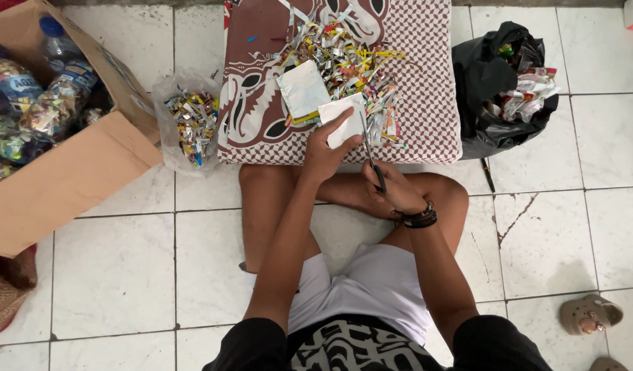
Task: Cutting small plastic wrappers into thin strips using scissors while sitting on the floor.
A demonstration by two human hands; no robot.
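With a heap of colourful cut wrapper strips point(347, 65) already lying just beyond the hands, the left hand point(323, 154) pinches a silvery-white flattened wrapper sheet point(344, 120), largely uncut, while the right hand point(397, 189) grips dark-handled scissors point(370, 151), blades partly into it.

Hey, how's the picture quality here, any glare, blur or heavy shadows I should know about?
Head view: even, soft light with only faint shadows under the legs on the tiled floor; sharp overall, the left hand, the right hand and the scissors unblurred; small glints on the shiny strip pile and the silvery sheet; slight wide-angle bending at the edges, seen at the cardboard box.
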